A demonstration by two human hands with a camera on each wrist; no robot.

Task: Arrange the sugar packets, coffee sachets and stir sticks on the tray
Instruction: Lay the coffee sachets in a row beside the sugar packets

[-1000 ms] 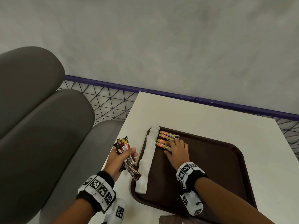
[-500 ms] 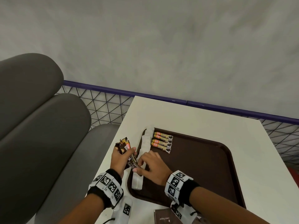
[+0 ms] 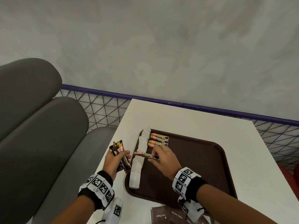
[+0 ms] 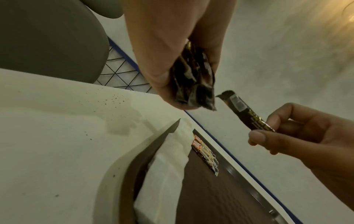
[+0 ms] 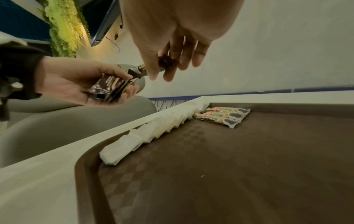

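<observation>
From above, the right hand (image 3: 163,159) pinched one slim dark coffee sachet (image 3: 144,155) over the row of white sugar packets (image 3: 139,159) on the brown plastic tray (image 3: 202,167); a booklet below read "Brown Sugar". At the left wrist, the left hand (image 4: 172,50) clutched a bundle of dark sachets (image 4: 193,84); a loose grip might spill them. At the right wrist, the laid sachets (image 5: 222,116) looked easily nudged askew; their print was unreadable.

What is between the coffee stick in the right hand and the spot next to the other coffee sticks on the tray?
Nothing visible. The coffee sachet pinched by the right hand hangs over the white packets; bare tray lies beside the laid sachets.
</observation>
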